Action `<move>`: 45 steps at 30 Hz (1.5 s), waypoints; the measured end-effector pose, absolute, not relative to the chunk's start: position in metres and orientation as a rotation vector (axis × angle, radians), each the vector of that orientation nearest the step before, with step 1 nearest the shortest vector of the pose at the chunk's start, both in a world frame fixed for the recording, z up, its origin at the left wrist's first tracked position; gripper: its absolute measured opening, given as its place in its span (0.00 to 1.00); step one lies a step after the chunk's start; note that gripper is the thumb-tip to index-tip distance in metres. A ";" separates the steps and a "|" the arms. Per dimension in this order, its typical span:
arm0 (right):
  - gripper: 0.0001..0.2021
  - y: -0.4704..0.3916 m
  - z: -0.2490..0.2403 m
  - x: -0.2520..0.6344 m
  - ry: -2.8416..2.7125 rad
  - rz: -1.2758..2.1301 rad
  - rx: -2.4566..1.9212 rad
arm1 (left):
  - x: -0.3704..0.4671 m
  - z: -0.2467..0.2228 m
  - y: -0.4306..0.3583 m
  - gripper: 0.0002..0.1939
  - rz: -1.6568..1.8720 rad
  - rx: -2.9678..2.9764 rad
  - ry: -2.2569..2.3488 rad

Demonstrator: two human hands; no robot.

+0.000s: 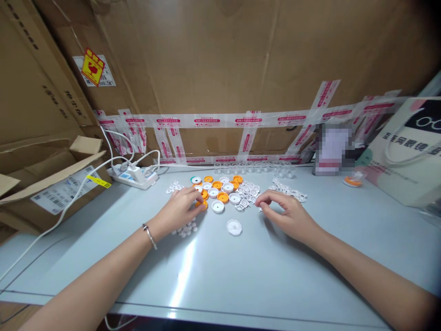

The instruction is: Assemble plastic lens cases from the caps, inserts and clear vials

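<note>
My left hand [181, 207] reaches into the left side of a group of white and orange round plastic caps. Its thumb and fingers close around an orange cap [201, 205] at the near edge of that group. My right hand [287, 211] is held in a pinch beside a heap of small white plastic parts [248, 192]; what lies between its fingertips is too small to make out. Between the hands, nearer to me, a white round cap [234, 227] lies alone on the table. Another white cap [217, 207] sits at the group's front.
Small white discs [186, 228] lie partly under my left hand. Clear cups [253, 167] line the back, with white lattice pieces [289, 190] at right. A power strip [138, 177], an open carton [51, 188], a paper bag [399, 156] and an orange-white piece [353, 181] stand around.
</note>
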State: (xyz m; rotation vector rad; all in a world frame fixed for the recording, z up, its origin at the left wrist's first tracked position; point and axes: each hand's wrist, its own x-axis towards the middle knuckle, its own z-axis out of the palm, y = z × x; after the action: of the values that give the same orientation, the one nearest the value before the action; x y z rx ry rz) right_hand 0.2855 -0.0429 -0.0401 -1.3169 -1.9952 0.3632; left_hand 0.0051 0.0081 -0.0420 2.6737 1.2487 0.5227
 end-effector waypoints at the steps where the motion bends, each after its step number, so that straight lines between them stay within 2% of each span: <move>1: 0.07 -0.043 -0.040 0.285 -1.996 0.364 -1.317 | 0.006 -0.042 0.008 0.07 0.533 2.670 1.244; 11: 0.07 -0.045 -0.039 0.284 -2.017 0.435 -1.317 | 0.001 -0.052 0.023 0.08 0.680 2.604 1.464; 17: 0.07 -0.046 -0.039 0.284 -2.009 0.442 -1.316 | 0.004 -0.055 0.027 0.06 0.623 2.679 1.384; 30: 0.07 -0.046 -0.039 0.285 -2.000 0.423 -1.299 | 0.014 -0.050 0.020 0.07 0.731 2.633 1.316; 38: 0.07 -0.046 -0.039 0.285 -2.010 0.397 -1.261 | 0.056 -0.027 0.025 0.09 0.439 2.723 1.330; 41: 0.07 -0.047 -0.038 0.285 -2.009 0.405 -1.245 | 0.070 -0.028 0.029 0.11 0.407 2.711 1.356; 45: 0.07 -0.047 -0.038 0.285 -2.007 0.419 -1.229 | 0.078 -0.035 0.028 0.09 0.409 2.669 1.374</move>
State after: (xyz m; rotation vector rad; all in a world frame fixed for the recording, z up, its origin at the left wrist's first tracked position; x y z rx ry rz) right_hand 0.2855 -0.0473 -0.0383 -1.2285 -2.0065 0.4186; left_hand 0.0779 0.0283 -0.0351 2.6692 1.3743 0.4090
